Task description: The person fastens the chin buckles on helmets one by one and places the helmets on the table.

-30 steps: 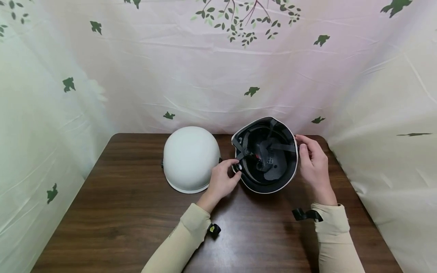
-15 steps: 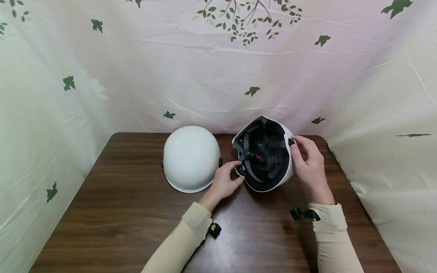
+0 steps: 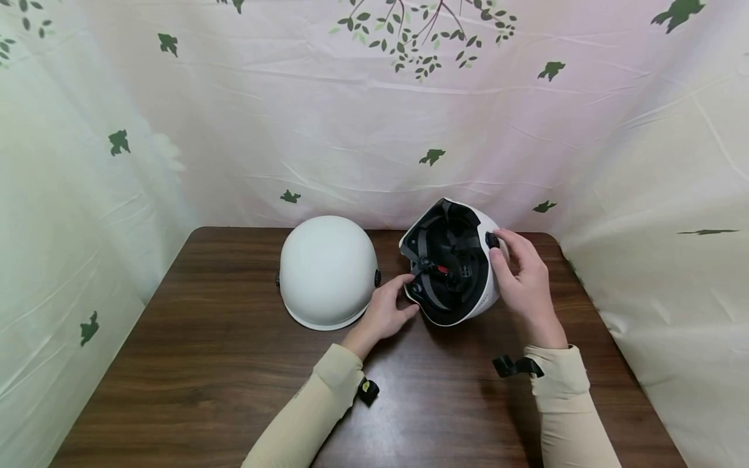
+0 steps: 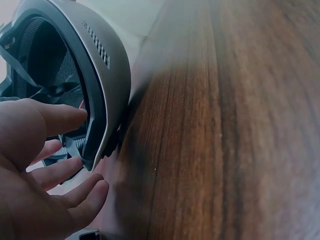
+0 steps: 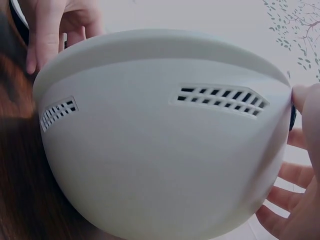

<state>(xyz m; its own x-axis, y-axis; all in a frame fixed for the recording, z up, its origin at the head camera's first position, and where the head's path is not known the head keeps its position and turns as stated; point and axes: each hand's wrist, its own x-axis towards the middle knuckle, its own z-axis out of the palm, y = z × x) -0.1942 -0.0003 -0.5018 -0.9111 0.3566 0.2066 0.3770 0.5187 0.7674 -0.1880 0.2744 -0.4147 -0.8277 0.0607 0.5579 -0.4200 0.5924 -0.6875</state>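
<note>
A white helmet (image 3: pixel 462 304) with a dark padded inside lies tilted on its side at the back right, its opening facing left and toward me. Inside it are black straps and a small red piece (image 3: pixel 441 269). My left hand (image 3: pixel 383 313) holds the helmet's near left rim between thumb and fingers. In the left wrist view that thumb (image 4: pixel 65 117) lies against the inner rim. My right hand (image 3: pixel 525 283) grips the right side of the shell beside a black round fitting (image 3: pixel 493 240). The right wrist view shows the shell's vent slots (image 5: pixel 222 100).
A second white helmet (image 3: pixel 329 273) sits dome up just left of the held one, with black fittings at its sides. Both stand on a dark wooden table (image 3: pixel 222 364). Patterned cloth (image 3: pixel 351 149) hangs close behind and at both sides.
The helmet has rolled leftward, so its opening turns left and more of its white right side shows. My right hand has moved left with it; the left hand has barely shifted.
</note>
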